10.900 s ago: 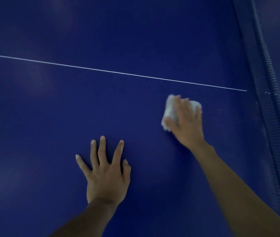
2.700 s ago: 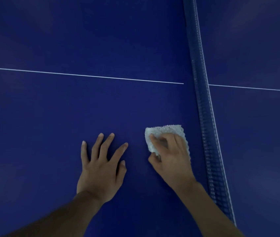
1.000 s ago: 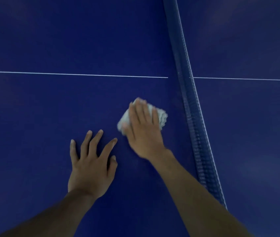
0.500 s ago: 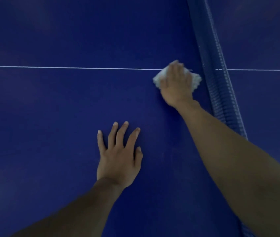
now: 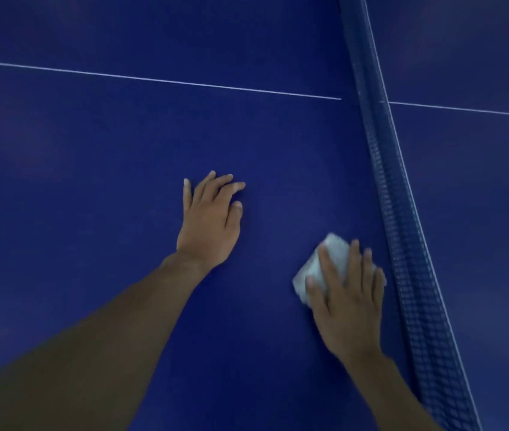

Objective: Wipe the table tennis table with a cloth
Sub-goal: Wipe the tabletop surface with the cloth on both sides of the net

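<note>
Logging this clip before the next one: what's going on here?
A person is wiping a dark blue table tennis table with a small folded white cloth. The right hand presses the cloth flat against the surface with straight fingers, close beside the blue mesh net. The left hand rests on the table, holding nothing. The thin white line lies farther away, beyond both hands.
</note>
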